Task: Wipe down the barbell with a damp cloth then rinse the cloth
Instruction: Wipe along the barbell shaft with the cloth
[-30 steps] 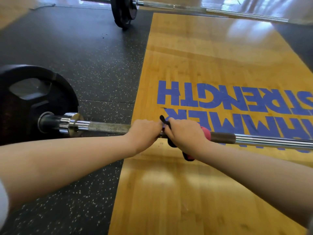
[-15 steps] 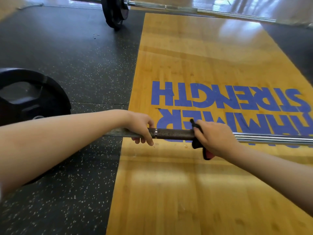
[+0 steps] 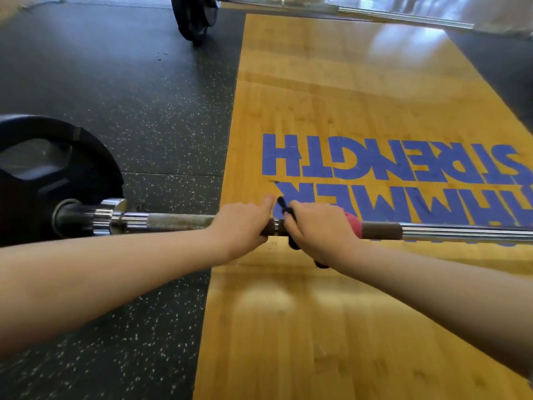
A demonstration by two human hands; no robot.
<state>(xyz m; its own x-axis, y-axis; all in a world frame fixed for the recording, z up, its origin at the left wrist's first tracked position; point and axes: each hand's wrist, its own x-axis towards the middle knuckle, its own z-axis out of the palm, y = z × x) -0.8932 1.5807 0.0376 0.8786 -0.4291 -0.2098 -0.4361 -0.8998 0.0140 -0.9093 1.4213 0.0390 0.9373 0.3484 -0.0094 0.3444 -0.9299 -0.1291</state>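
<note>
While left hand (image 3: 240, 226) grips the bar (image 3: 178, 220), right hand (image 3: 320, 229) right beside it squeezes the cloth (image 3: 353, 226) round it.

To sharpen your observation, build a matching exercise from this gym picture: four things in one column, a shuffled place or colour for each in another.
1 cloth
2 weight plate
3 left hand
4 lettering

A blue, on the wooden platform
B grips the barbell
C black, at the barbell's left end
D pink, under the right hand

Pairs: 1-D, 2-C, 3-B, 4-A
</note>
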